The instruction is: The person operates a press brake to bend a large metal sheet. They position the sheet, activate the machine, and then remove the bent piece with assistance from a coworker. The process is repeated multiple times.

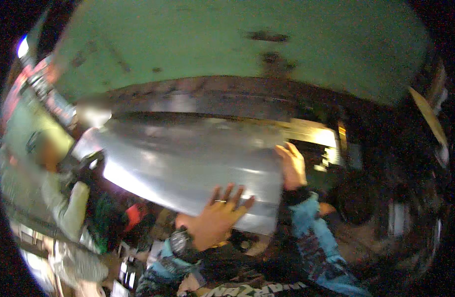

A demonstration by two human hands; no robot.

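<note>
A large shiny sheet of grey metal (183, 163) lies tilted in front of me, blurred by motion. My left hand (215, 218), with a ring and a dark wristwatch, presses flat on the sheet's near edge, fingers spread. My right hand (292, 166) grips the sheet's right edge near its upper corner. At the sheet's left end, a co-worker's dark-gloved hand (89, 166) holds the other side.
The co-worker in a light green sleeve (64, 203) stands at the left. A green machine surface (227, 44) fills the top, with a dark band (222, 96) below it. Dark machine parts (386, 198) crowd the right side.
</note>
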